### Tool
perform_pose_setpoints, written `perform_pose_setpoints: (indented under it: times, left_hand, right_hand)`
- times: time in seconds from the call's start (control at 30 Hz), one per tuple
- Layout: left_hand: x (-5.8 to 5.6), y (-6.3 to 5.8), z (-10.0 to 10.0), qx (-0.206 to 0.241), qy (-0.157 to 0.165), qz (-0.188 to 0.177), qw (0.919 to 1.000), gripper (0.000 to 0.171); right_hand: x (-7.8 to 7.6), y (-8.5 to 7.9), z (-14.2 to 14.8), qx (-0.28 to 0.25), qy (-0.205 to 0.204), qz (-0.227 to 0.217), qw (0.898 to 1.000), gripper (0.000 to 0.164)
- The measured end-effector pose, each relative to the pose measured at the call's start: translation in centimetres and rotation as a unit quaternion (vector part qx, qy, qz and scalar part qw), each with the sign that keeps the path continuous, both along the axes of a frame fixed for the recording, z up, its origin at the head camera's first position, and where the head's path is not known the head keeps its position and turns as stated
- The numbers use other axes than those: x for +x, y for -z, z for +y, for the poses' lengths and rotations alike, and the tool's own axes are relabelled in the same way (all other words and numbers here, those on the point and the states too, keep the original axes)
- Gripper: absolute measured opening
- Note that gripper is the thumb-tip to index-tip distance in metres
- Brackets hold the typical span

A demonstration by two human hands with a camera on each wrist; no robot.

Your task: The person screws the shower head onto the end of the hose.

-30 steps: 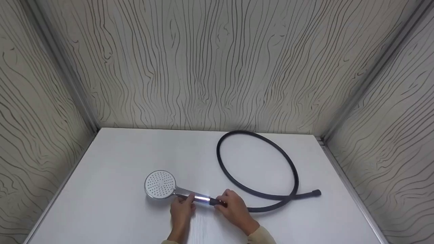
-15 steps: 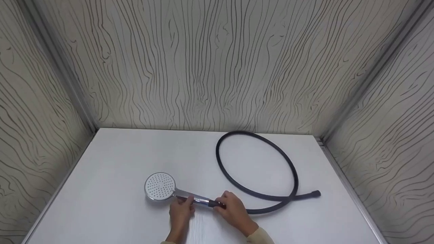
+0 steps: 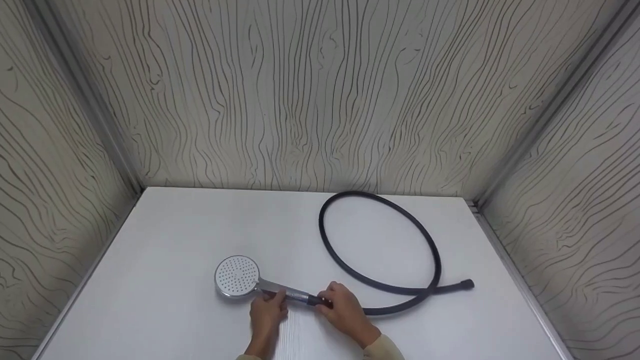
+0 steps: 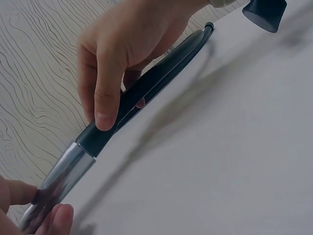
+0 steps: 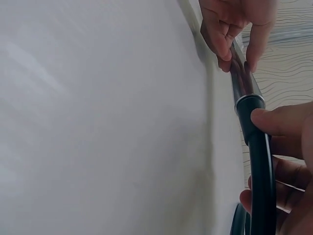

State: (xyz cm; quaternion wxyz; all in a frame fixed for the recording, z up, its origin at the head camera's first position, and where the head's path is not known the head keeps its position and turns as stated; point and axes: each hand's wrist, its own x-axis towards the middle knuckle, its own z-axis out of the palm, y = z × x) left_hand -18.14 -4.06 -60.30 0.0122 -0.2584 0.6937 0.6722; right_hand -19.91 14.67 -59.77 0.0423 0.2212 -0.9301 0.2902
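A chrome shower head (image 3: 237,276) with a white, perforated round face points left in the head view. My left hand (image 3: 267,311) pinches its chrome handle (image 4: 67,169) between thumb and fingers. Against the handle's end sits the black connector (image 5: 250,108) of a shower hose (image 3: 385,311). My right hand (image 3: 345,311) grips this connector, thumb on one side and fingers on the other. In the left wrist view the chrome end and black connector meet in one line, with shadows on the white surface beneath.
The hose loops across the right half of the white table (image 3: 175,225), its top reaching the back edge. Its other end (image 3: 467,284) lies free at the right. Wood-patterned panels (image 3: 300,100) enclose the back and both sides.
The shower head and handle sit slightly lower in the head view than a second ago. Both hands keep their holds in nearly the same place.
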Motion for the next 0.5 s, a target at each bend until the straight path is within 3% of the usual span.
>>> perform_pose_setpoints:
  times: [0.13,0.37,0.5]
  left_hand:
    - [0.09,0.09,-0.05,0.014,0.002,0.002,0.9999,0.023]
    - [0.10,0.17,-0.15,-0.009,0.010,-0.004,0.9999,0.033]
    - [0.13,0.18,-0.21,-0.013,0.010,-0.008,0.9998,0.030]
  right_hand:
    - [0.04,-0.06,0.00,-0.001,0.000,-0.001,1.000,0.011]
    - [0.06,0.04,-0.11,0.002,0.004,-0.012,1.000,0.011]
    - [0.09,0.14,-0.16,0.005,0.004,-0.014,1.000,0.012]
